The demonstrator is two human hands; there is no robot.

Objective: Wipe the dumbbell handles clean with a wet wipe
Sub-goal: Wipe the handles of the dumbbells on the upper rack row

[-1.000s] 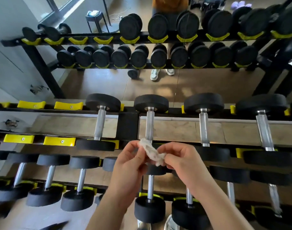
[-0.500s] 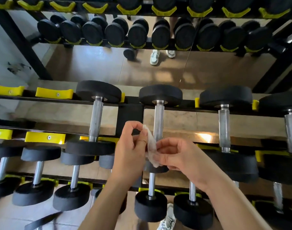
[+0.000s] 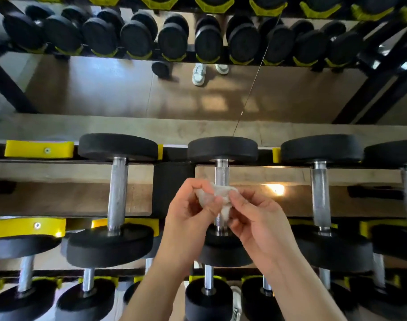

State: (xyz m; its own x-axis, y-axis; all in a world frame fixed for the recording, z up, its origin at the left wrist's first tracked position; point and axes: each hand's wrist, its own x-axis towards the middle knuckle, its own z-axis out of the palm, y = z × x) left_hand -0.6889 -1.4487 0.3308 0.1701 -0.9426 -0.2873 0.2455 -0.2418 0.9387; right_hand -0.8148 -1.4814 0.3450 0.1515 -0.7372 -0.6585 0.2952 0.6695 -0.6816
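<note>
Just beyond both hands, left hand [image 3: 188, 218] and right hand [image 3: 255, 218] pinching the crumpled wet wipe [image 3: 217, 194], the dumbbell handle [image 3: 221, 173] runs near-to-far, equally reachable.

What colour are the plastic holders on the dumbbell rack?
The holders are yellow, seen best in the head view.

The crumpled white wet wipe [image 3: 221, 192] shows faint grey creases. The silver round metal dumbbell handle [image 3: 221, 173] carries a fine cross-hatched knurl pattern. The round rubber dumbbell heads [image 3: 222, 148] are matte black, the moulded plastic rack saddles [image 3: 39, 149] bright yellow, the steel rack frame [image 3: 173, 181] black, the smooth floor [image 3: 105, 89] tan-brown.
</note>
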